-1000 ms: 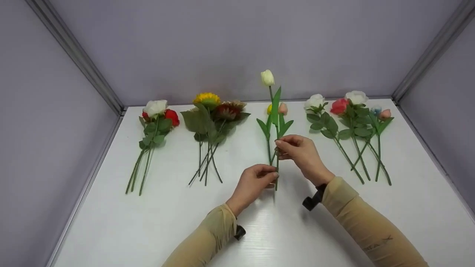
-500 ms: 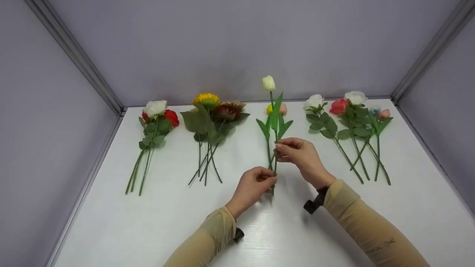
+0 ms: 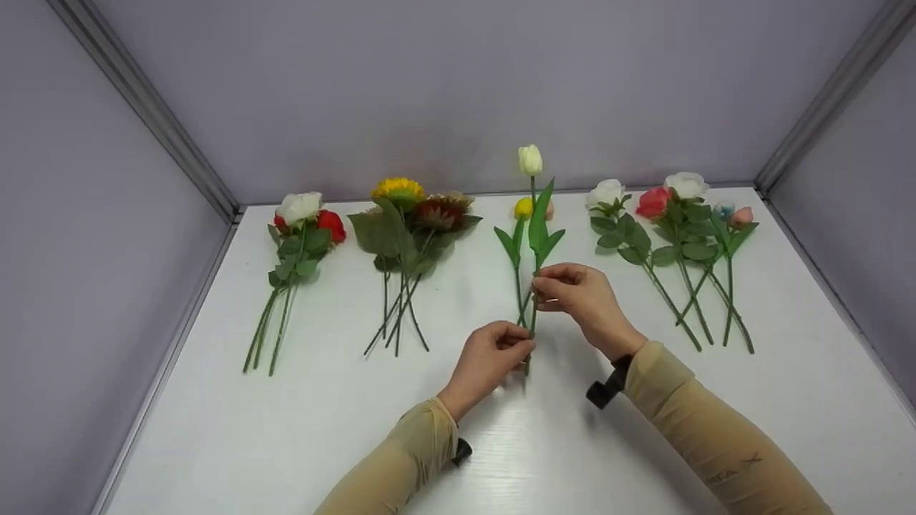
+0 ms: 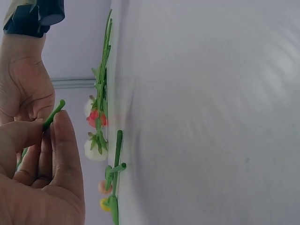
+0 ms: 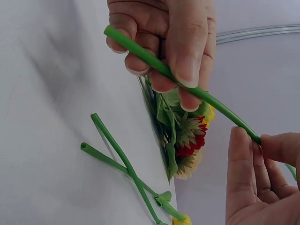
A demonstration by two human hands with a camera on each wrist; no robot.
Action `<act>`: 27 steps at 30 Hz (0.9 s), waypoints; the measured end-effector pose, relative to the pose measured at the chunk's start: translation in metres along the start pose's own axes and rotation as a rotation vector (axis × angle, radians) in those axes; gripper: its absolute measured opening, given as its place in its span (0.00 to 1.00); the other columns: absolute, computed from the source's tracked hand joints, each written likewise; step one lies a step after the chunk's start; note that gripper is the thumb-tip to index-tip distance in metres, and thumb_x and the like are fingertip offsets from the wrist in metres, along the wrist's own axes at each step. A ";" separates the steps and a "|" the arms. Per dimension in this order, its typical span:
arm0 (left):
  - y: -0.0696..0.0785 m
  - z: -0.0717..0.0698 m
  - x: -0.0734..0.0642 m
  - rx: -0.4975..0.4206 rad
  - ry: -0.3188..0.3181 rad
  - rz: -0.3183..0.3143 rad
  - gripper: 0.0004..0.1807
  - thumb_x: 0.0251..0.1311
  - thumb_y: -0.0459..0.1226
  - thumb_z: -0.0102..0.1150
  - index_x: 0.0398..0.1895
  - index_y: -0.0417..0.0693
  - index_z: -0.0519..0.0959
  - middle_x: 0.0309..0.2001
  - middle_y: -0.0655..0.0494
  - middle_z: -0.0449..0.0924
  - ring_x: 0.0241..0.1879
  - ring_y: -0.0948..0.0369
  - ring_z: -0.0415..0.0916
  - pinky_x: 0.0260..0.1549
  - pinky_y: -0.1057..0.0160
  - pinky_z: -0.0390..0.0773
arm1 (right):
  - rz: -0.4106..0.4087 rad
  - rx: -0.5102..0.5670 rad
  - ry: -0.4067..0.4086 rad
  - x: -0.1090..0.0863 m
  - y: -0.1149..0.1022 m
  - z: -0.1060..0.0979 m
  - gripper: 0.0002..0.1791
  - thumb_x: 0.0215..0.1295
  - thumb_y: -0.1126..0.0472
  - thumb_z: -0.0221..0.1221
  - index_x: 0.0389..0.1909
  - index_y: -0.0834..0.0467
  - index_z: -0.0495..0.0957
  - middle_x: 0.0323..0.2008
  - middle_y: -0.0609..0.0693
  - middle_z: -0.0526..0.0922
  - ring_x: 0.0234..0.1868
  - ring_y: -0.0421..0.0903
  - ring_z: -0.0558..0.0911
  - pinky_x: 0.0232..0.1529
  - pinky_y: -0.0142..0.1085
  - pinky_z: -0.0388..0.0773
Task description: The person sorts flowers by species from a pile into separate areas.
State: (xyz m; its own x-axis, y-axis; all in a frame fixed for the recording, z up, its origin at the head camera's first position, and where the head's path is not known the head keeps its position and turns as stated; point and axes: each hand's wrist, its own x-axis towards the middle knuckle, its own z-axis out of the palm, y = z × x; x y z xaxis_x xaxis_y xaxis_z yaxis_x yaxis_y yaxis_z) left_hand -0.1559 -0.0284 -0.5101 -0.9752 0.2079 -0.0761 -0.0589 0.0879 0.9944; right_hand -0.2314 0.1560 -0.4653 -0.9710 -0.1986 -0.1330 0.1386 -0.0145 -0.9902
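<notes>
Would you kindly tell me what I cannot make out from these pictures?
- Head: most of the peach tulip bloom, hidden by a leaf of the white tulip.
- Head: the writing on the right sleeve, too small and blurred to read.
- Left wrist: part of the right hand, hidden behind the left hand.
- Right wrist: the top of the white tulip, outside the picture.

5 tulips (image 3: 530,160), 6 roses (image 3: 299,208), min. 3 sunflwr-type blooms (image 3: 398,192), 1 tbl (image 3: 243,443)

Dark "X" (image 3: 751,458) and blurred lettering (image 3: 721,476) on the right sleeve (image 3: 705,427)
</notes>
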 end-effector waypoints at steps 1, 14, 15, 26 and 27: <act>0.000 0.000 0.000 0.002 -0.001 0.001 0.13 0.67 0.37 0.67 0.48 0.36 0.84 0.38 0.54 0.85 0.36 0.59 0.84 0.36 0.61 0.86 | 0.000 -0.006 0.000 0.001 0.000 0.000 0.20 0.68 0.61 0.68 0.53 0.70 0.80 0.43 0.61 0.84 0.41 0.50 0.86 0.46 0.44 0.86; -0.001 -0.017 0.003 0.756 -0.046 0.325 0.24 0.75 0.49 0.56 0.68 0.50 0.76 0.60 0.56 0.78 0.59 0.60 0.76 0.57 0.61 0.77 | 0.024 -0.236 0.006 0.043 0.003 -0.028 0.20 0.72 0.60 0.63 0.55 0.71 0.78 0.46 0.64 0.83 0.44 0.56 0.86 0.44 0.41 0.86; 0.000 -0.019 0.004 0.853 -0.056 0.365 0.26 0.75 0.51 0.55 0.71 0.52 0.74 0.64 0.54 0.76 0.63 0.58 0.73 0.61 0.60 0.75 | 0.031 -0.267 0.004 0.047 0.004 -0.030 0.19 0.72 0.60 0.63 0.55 0.71 0.78 0.47 0.65 0.83 0.44 0.57 0.85 0.44 0.41 0.86; 0.010 -0.031 0.045 1.397 -0.120 0.415 0.41 0.74 0.65 0.41 0.84 0.62 0.49 0.83 0.52 0.43 0.81 0.51 0.39 0.77 0.47 0.38 | 0.123 -0.456 0.024 0.081 0.018 -0.031 0.14 0.69 0.66 0.61 0.49 0.72 0.82 0.37 0.59 0.86 0.32 0.43 0.86 0.35 0.35 0.86; 0.010 -0.031 0.048 1.400 -0.123 0.403 0.41 0.74 0.65 0.40 0.84 0.62 0.48 0.83 0.52 0.43 0.81 0.51 0.39 0.77 0.46 0.38 | 0.129 -0.472 0.027 0.083 0.019 -0.029 0.14 0.69 0.66 0.61 0.48 0.72 0.82 0.36 0.59 0.86 0.31 0.43 0.85 0.34 0.35 0.85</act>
State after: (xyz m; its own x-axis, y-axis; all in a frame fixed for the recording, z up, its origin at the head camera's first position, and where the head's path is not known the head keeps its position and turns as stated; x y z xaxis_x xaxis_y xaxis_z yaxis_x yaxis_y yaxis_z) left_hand -0.2099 -0.0475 -0.5016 -0.8469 0.5208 0.1075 0.5291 0.8455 0.0720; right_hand -0.3147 0.1677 -0.4961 -0.9573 -0.1440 -0.2506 0.1606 0.4558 -0.8755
